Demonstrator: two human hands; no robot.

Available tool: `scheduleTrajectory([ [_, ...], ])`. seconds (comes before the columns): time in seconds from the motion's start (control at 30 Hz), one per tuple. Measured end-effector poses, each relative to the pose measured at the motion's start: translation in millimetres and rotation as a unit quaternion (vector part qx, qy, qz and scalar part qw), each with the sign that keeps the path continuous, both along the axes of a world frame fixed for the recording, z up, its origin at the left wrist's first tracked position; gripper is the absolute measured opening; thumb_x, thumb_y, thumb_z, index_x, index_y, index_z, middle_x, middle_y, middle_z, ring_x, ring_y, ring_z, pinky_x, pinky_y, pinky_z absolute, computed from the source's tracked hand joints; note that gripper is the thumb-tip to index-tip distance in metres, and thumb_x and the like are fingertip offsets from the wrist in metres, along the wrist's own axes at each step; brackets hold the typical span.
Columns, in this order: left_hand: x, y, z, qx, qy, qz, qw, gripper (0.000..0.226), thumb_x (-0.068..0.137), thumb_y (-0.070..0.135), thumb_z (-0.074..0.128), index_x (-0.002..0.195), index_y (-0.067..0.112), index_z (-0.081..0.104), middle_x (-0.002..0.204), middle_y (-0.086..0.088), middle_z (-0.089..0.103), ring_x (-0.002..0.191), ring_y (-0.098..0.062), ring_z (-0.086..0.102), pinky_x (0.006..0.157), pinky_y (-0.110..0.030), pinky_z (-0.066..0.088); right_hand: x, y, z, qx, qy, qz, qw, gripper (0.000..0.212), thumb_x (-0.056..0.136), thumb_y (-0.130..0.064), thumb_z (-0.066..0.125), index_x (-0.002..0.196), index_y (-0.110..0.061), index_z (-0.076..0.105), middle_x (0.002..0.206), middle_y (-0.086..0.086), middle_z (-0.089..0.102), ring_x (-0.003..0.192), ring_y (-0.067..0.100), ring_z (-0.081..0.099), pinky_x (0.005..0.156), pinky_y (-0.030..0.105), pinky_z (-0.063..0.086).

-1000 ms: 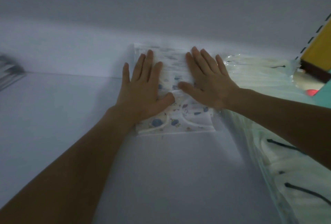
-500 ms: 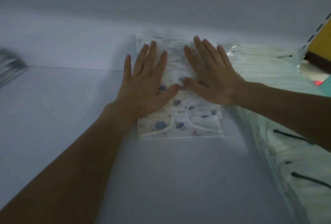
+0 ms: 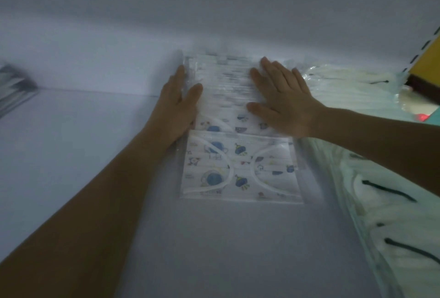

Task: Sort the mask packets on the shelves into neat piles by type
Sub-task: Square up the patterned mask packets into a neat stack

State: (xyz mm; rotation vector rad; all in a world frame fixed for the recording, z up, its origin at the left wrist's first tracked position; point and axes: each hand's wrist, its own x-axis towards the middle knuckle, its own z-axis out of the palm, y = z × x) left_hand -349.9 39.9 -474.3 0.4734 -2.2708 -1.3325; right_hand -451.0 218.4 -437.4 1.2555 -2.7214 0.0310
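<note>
A pile of clear packets with white masks printed in blue cartoon figures point(image 3: 238, 166) lies on the white shelf point(image 3: 95, 154), reaching back to the rear wall. My left hand point(image 3: 178, 104) lies along the pile's left edge, fingers straight, thumb on top of the packets. My right hand point(image 3: 281, 100) rests flat on the back half of the pile, fingers spread. To the right lies a row of packets with cream masks and dark ear loops point(image 3: 385, 214).
Dark striped packets point(image 3: 14, 90) sit blurred at the far left of the shelf. A yellow box point(image 3: 428, 64) stands at the far right behind the cream packets. The shelf's rear wall point(image 3: 119, 64) runs just behind the pile.
My left hand has slid off the top of the pile to its left edge. My right hand has moved further back on the pile. More of the front packet now shows.
</note>
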Motion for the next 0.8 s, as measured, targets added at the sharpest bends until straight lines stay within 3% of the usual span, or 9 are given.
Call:
scheduleTrajectory([
  [0.17, -3, -4, 1, -0.009, -0.001, 0.012, 1.000, 0.058, 0.094, 0.033, 0.050, 0.146, 0.027, 0.025, 0.140, -0.007, 0.034, 0.115, -0.014, 0.050, 0.101, -0.021, 0.038, 3, 3, 2, -0.037, -0.002, -0.023, 0.999, 0.067, 0.095, -0.048, 0.034, 0.149, -0.028, -0.001, 0.155, 0.007, -0.020, 0.143, 0.024, -0.018, 0.114, 0.038, -0.011],
  [0.23, -5, -5, 2, 0.008, 0.014, 0.013, 1.000, 0.054, 0.094, 0.029, 0.050, 0.143, 0.027, 0.029, 0.130, 0.001, 0.030, 0.088, 0.002, 0.052, 0.072, 0.002, 0.042, 4, 2, 2, -0.030, -0.014, -0.036, 0.999, 0.068, 0.094, -0.049, 0.035, 0.149, -0.030, -0.002, 0.156, 0.007, -0.018, 0.143, 0.025, -0.017, 0.115, 0.040, -0.009],
  [0.3, -5, -4, 6, 0.034, 0.020, 0.017, 0.999, 0.053, 0.094, 0.028, 0.053, 0.142, 0.029, 0.032, 0.125, 0.004, 0.026, 0.075, 0.008, 0.043, 0.054, 0.007, 0.035, 3, 0, 4, -0.030, -0.025, -0.041, 0.998, 0.070, 0.094, -0.049, 0.036, 0.149, -0.030, -0.003, 0.156, 0.006, -0.017, 0.143, 0.025, -0.016, 0.115, 0.040, -0.007],
  [0.37, -7, -5, 5, 0.056, 0.036, -0.011, 0.998, 0.056, 0.090, 0.029, 0.058, 0.141, 0.028, 0.035, 0.129, 0.003, 0.040, 0.091, -0.003, 0.056, 0.071, -0.003, 0.045, 2, 1, 4, -0.034, -0.029, -0.042, 0.998, 0.071, 0.094, -0.049, 0.038, 0.149, -0.029, -0.003, 0.156, 0.006, -0.016, 0.144, 0.026, -0.015, 0.115, 0.040, -0.006],
  [0.43, -5, -2, 5, 0.075, 0.039, -0.038, 0.996, 0.050, 0.091, 0.020, 0.056, 0.138, 0.023, 0.040, 0.124, 0.000, 0.056, 0.103, -0.013, 0.061, 0.090, -0.028, 0.051, 3, 2, 2, -0.041, -0.028, -0.037, 0.998, 0.074, 0.091, -0.057, 0.036, 0.149, -0.029, -0.001, 0.157, 0.007, -0.013, 0.144, 0.027, -0.013, 0.115, 0.040, -0.005],
  [0.5, -4, 1, 7, 0.061, 0.037, -0.055, 0.996, 0.039, 0.092, 0.012, 0.053, 0.130, 0.017, 0.048, 0.118, -0.001, 0.063, 0.102, -0.015, 0.063, 0.096, -0.039, 0.049, 2, 1, -1, -0.058, -0.028, -0.021, 0.998, 0.084, 0.077, -0.066, 0.023, 0.149, -0.027, 0.004, 0.157, 0.010, -0.007, 0.144, 0.030, -0.010, 0.117, 0.043, -0.003],
  [0.6, -5, 5, 10, 0.048, 0.033, -0.054, 0.997, 0.032, 0.090, 0.008, 0.050, 0.121, 0.015, 0.055, 0.112, -0.003, 0.065, 0.100, -0.018, 0.064, 0.096, -0.042, 0.048, -3, 0, -6, -0.068, -0.043, -0.019, 0.997, 0.093, 0.066, -0.069, 0.013, 0.150, -0.027, 0.007, 0.157, 0.012, -0.004, 0.145, 0.030, -0.008, 0.117, 0.047, 0.000],
  [0.7, -8, 5, 8, 0.048, 0.014, -0.055, 0.997, 0.043, 0.085, 0.015, 0.052, 0.128, 0.016, 0.050, 0.118, -0.003, 0.062, 0.105, -0.018, 0.061, 0.099, -0.042, 0.046, -1, 0, -6, -0.029, -0.043, -0.045, 0.998, 0.075, 0.086, -0.059, 0.023, 0.149, -0.029, -0.004, 0.157, 0.006, -0.014, 0.144, 0.025, -0.015, 0.117, 0.043, -0.007],
  [0.8, -10, 7, 4, 0.047, 0.009, -0.005, 0.999, 0.064, 0.085, 0.026, 0.054, 0.144, 0.022, 0.030, 0.135, -0.006, 0.044, 0.117, -0.022, 0.051, 0.103, -0.040, 0.041, 4, 0, 2, 0.018, -0.007, -0.044, 0.999, 0.065, 0.096, -0.050, 0.022, 0.148, -0.029, -0.010, 0.155, 0.004, -0.022, 0.143, 0.022, -0.021, 0.113, 0.038, -0.015],
])
